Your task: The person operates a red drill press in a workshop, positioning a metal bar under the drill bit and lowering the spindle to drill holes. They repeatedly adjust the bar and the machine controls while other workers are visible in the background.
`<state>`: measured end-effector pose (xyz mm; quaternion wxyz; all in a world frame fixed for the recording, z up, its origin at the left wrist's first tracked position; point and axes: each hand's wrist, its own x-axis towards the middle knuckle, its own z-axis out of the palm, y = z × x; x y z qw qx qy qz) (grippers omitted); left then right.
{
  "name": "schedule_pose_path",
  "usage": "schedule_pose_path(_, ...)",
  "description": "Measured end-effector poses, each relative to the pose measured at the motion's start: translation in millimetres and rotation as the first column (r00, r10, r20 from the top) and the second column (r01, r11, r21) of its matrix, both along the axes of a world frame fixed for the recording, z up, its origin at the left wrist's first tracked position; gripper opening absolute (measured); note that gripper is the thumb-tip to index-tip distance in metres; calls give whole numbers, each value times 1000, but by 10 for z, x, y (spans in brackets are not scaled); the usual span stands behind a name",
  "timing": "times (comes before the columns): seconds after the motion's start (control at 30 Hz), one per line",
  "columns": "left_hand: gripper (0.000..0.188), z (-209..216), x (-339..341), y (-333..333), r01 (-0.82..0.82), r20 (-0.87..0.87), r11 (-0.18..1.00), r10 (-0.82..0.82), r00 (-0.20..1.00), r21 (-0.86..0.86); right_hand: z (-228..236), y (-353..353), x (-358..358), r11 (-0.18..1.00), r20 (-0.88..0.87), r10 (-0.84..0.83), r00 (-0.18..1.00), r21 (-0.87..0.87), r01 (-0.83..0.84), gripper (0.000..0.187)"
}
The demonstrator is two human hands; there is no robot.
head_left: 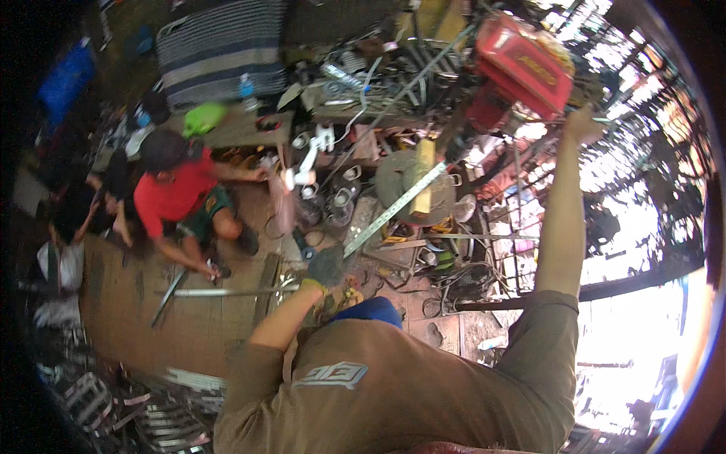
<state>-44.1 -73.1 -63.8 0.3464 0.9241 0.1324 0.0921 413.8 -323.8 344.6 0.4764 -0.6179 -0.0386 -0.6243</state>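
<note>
My left hand point(327, 266), in a dark grey glove, is closed around the near end of a long, pale metal bar point(393, 210) with a row of holes. The bar slants up to the right, and its far part crosses by a yellowish block point(423, 181) next to a round grey disc-like surface point(389, 178). Stretched out far to the right, my bare right hand point(584, 125) is closed around a thin rod beside a red machine housing point(523, 66). Blur hides the detail of its fingers.
A person in a red shirt point(172, 198) crouches at the left, a hand near a metal piece point(168, 299). Another long bar point(234, 291) lies low over the wooden boards point(121, 303). Cables point(454, 280), clutter and a white power tool point(308, 155) surround the middle.
</note>
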Motion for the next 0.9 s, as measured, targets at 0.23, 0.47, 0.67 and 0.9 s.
schedule_pose_path(0.23,41,96,235,455,170,-154,961,-207,966,-220,22,125,-195,958,-132,258,957,166,-235,51)
schedule_pose_path(0.47,31,738,215,801,519,-294,854,-486,823,40,-1,87,-114,987,-160,160,974,43,-155,46)
schedule_pose_path(0.67,26,1462,304,1164,669,-489,736,-546,680,108,-9,141,-97,975,-60,192,979,123,-184,48)
schedule_pose_path(0.9,27,2112,769,1705,526,-607,847,-381,697,73,-30,86,14,981,-162,169,972,121,-150,39)
